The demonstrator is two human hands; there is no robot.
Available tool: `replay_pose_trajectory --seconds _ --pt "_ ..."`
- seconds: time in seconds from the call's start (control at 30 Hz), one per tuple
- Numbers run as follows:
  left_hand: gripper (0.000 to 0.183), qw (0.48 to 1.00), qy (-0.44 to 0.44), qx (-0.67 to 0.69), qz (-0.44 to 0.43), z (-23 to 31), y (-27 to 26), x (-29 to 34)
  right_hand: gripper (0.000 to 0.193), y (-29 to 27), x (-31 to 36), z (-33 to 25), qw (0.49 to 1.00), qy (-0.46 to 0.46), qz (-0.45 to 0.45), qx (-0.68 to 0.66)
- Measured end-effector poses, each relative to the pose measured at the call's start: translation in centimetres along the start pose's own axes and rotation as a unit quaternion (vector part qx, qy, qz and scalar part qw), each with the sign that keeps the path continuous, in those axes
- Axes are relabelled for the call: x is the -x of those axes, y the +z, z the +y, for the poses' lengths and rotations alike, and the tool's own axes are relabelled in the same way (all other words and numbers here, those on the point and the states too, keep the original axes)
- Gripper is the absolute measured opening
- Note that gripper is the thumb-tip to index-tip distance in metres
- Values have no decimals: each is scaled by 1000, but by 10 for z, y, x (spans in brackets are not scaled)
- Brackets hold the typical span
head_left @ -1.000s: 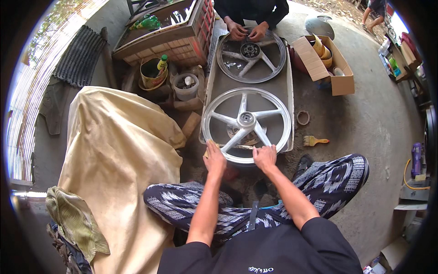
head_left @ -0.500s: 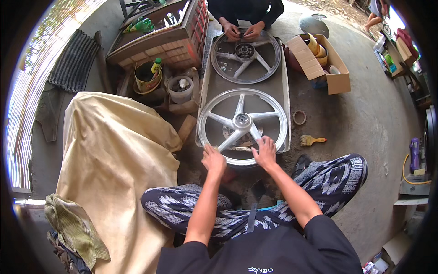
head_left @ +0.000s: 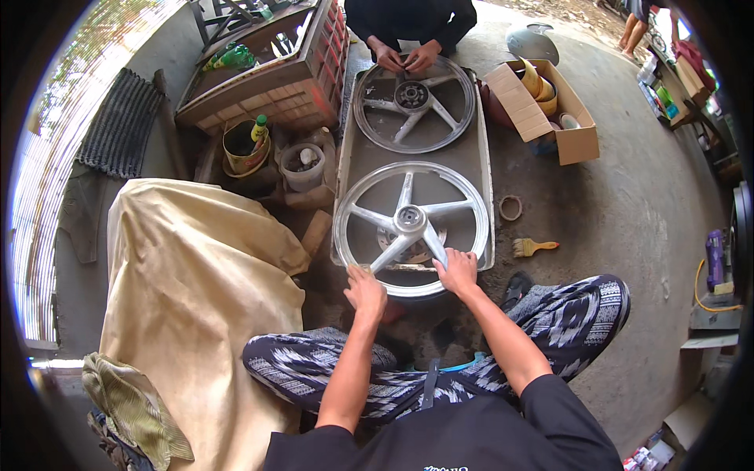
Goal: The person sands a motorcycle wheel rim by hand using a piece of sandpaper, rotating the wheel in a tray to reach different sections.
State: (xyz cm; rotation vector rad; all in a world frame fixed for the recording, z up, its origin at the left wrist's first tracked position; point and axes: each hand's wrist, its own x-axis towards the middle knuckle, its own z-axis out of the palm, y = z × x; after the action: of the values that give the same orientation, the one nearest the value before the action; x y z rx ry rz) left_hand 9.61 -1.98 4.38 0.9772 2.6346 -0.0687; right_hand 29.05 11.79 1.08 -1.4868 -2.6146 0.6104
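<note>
A silver five-spoke motorcycle wheel (head_left: 408,220) lies at a slant over the near end of a shallow tray (head_left: 490,173). My right hand (head_left: 458,272) is closed on the wheel at the near right, where a spoke meets the rim. At the near left, my left hand (head_left: 366,292) is against the rim with its fingers curled. A small tan piece (head_left: 359,269) shows at its fingertips, its kind too small to tell. Further off, a second, duller wheel (head_left: 444,115) rests on the tray, and another person's hands (head_left: 406,58) work at its far rim.
To the right lie a paintbrush (head_left: 536,247), a small ring (head_left: 510,208) and an open cardboard box (head_left: 580,140). On the left stand buckets (head_left: 305,174), a wooden crate (head_left: 259,104) and a big tan cloth cover (head_left: 196,275). My crossed legs (head_left: 565,314) flank the near side.
The whole view has shifted slightly. My right hand has closed more firmly round the spoke and rim; my left hand stays at the near left rim.
</note>
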Motion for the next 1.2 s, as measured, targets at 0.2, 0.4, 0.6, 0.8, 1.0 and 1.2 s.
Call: replay_pose_trajectory --seconds 0.2,0.4,0.6,0.8,1.0,1.2 --pt "67 999 8 14 31 -15 -4 -47 40 -1 -2 -3 1000 -4 0 -10" --pt "67 998 -9 -48 31 34 12 42 33 2 -5 0 999 23 -20 23" --pt "66 996 -50 -24 66 16 24 -6 35 -2 -7 -8 999 19 -37 23" --pt "67 997 -66 -35 -9 11 25 -11 33 -2 -7 -13 1000 21 -18 7" --pt "70 1000 -19 -9 17 18 8 19 33 1 -6 1 1000 23 -4 4" --pt "70 997 -69 14 28 7 6 -23 32 1 -7 -7 1000 21 -10 -7"
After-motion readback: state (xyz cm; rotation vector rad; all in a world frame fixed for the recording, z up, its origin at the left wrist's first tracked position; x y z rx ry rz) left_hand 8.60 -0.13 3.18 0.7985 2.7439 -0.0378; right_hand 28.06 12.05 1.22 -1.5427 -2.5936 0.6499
